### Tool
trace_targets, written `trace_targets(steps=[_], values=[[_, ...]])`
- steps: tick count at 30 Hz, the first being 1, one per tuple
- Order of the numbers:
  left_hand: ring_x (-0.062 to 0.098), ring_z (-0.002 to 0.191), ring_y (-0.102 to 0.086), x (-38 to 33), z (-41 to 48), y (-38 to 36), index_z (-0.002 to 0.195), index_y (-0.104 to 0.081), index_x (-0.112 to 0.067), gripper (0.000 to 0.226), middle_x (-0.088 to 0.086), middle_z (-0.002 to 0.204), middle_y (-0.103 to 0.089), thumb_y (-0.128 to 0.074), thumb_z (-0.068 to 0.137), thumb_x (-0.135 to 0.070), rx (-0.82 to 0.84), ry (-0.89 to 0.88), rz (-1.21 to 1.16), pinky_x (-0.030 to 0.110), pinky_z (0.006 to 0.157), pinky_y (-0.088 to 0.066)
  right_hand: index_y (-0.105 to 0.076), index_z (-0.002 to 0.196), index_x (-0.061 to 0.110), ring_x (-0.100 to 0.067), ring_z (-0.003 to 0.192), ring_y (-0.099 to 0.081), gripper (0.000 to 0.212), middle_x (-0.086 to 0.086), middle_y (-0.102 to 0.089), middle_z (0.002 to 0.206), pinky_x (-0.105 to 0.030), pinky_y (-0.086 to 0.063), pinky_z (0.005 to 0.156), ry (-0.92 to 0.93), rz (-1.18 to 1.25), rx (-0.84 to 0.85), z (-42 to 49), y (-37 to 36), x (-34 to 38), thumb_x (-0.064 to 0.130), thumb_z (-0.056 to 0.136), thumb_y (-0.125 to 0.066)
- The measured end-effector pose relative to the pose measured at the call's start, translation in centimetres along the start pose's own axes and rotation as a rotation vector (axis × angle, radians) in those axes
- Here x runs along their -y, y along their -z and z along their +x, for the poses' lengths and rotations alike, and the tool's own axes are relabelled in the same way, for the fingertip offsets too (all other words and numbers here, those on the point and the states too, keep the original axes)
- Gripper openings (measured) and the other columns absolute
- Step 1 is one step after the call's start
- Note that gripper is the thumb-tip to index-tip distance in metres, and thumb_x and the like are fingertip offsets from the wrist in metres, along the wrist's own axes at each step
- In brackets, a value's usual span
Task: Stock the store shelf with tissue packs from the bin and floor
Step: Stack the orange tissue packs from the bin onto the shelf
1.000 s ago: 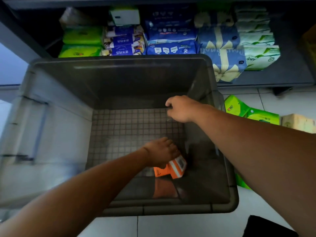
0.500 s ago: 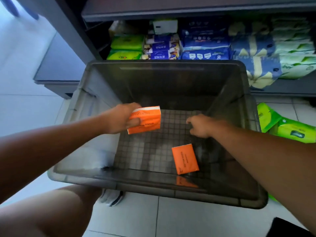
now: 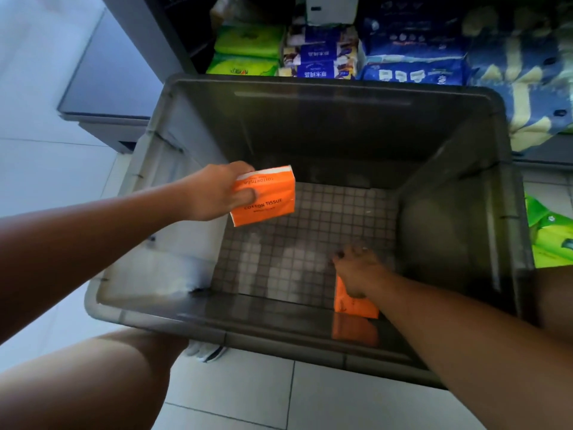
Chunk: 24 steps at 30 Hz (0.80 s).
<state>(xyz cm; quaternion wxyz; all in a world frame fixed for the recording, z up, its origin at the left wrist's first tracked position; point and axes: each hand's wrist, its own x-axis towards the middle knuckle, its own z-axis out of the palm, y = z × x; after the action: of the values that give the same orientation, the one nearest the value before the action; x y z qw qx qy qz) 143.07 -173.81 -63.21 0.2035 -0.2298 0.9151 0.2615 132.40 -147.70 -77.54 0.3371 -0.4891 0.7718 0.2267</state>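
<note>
Holding: the left hand (image 3: 217,192) gripped one orange tissue pack (image 3: 266,197), thumb across the printed front and fingers tucked behind, up over the left side of the bin.
Reaching: the right hand (image 3: 356,271) was down at the bin floor, lying on a second orange pack (image 3: 353,302). Honestly couldn't tell if the fingers had closed on it, way too blurry.
Hands: two, well apart. The left was higher and further out, the right lower and nearer the body.
Orange packs: two total. One was in the left hand, one flat on the gridded bottom under the right hand, by the near wall.
Bin: one grey bin (image 3: 279,333), both hands over its opening.
Shelf: one shelf (image 3: 148,32), beyond both hands, past the bin's far wall.
Green packs (image 3: 248,51): two stacked, beyond the left hand.
Blue-and-white packs (image 3: 319,62): a small stack between the hands' lines, count unclear, with one white box (image 3: 330,7) on top.
Dark blue packs (image 3: 409,72): two stacked, beyond the right hand.
Ribbon-print pack (image 3: 524,88): further right again.
Floor packs (image 3: 548,240): green, right of the right hand, outside the bin. They were cut off, so no count.
Leg: one bare knee (image 3: 102,380) under the left forearm, and one shoe (image 3: 206,352) peeking from beneath the near rim.
</note>
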Motion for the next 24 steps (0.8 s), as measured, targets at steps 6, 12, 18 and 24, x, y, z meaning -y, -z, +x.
trace_targets(steps=[6, 12, 18, 24], values=[[0.021, 0.097, -0.052, -1.9, -0.6, 1.3, 0.144, -0.03, -0.019, 0.048, 0.003, 0.113, -0.051, -0.041, 0.102, -0.039, -0.062, 0.009, 0.02, 0.031, 0.083, -0.038, -0.051, 0.136, 0.002, -0.033, 0.139, -0.035, 0.049, -0.017, -0.039, 0.147, -0.038, -0.038, 0.111, -0.05, 0.08, 0.112, -0.6, 1.7, -1.2, 0.002, 0.087, -0.059], [0.022, 0.099, -0.053, -2.6, -2.3, 3.5, 0.146, -0.03, -0.019, 0.061, 0.008, 0.12, -0.055, -0.045, 0.095, -0.051, -0.143, -0.028, 0.004, 0.032, 0.083, -0.041, -0.043, 0.14, 0.014, -0.03, 0.136, -0.039, 0.067, -0.011, -0.039, 0.147, -0.038, -0.04, 0.106, -0.061, 0.253, 0.05, -3.4, 2.2, -1.9, 0.021, 0.082, -0.076], [0.025, 0.104, -0.053, -3.2, -3.9, 5.9, 0.145, -0.031, -0.022, 0.068, 0.007, 0.119, -0.054, -0.056, 0.09, -0.054, -0.233, 0.059, 0.027, 0.037, 0.088, -0.042, -0.052, 0.1, 0.021, -0.023, 0.105, -0.058, 0.036, -0.006, -0.06, 0.112, -0.027, -0.039, 0.075, -0.033, 0.617, -0.244, -6.2, 7.9, -4.7, 0.028, 0.078, -0.081], [0.029, 0.108, -0.055, -5.2, -4.2, 8.4, 0.133, -0.048, -0.017, 0.047, 0.009, 0.121, -0.058, -0.052, 0.096, -0.046, -0.396, 0.06, -0.088, 0.038, 0.087, -0.043, -0.053, 0.103, 0.025, -0.02, 0.103, -0.058, 0.038, 0.002, -0.059, 0.109, -0.04, -0.052, 0.09, -0.043, 1.021, -0.455, -10.8, 16.0, -8.8, 0.026, 0.078, -0.082]])
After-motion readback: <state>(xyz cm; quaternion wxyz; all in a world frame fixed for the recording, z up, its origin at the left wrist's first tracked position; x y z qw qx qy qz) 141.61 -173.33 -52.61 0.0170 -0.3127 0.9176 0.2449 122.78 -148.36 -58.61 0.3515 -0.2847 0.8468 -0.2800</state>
